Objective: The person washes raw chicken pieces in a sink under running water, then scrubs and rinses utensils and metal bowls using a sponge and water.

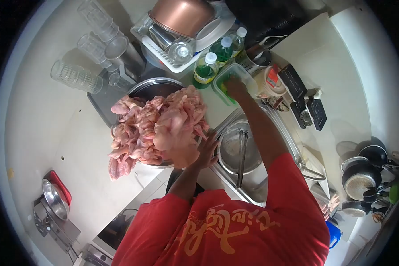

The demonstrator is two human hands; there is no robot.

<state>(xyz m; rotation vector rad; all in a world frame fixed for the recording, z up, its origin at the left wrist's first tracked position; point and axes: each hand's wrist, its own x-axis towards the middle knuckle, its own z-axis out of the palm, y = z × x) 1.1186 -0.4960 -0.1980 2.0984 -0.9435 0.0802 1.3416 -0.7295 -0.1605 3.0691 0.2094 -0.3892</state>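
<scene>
So, yr R hand (235, 88) is down in the clear tub (252, 83), upper ctr of frame; can't tell its grip. Yr L hand (207, 150), mid-frame, has fingers extended by the bowl (150, 90), contact unclear. Raw chicken (157, 128), pink w/ pale skin, is heaped above the bowl's rim, left of ctr.

No txt legible w/ certainty. Red short-sleeved cloth T-shirt (275, 235): lg. gold cursive lettering (226, 228), approx. 2 lines, too stylised & creased to read. Nearest of 3 white-capped clear plastic btls., w/ green liquid inside (205, 71): yellow-&-green lbl. (203, 79), print too sm. to make out. Round whitish tub (267, 86): red-orange patch (272, 76), wording, if any, unreadable at this res.
</scene>
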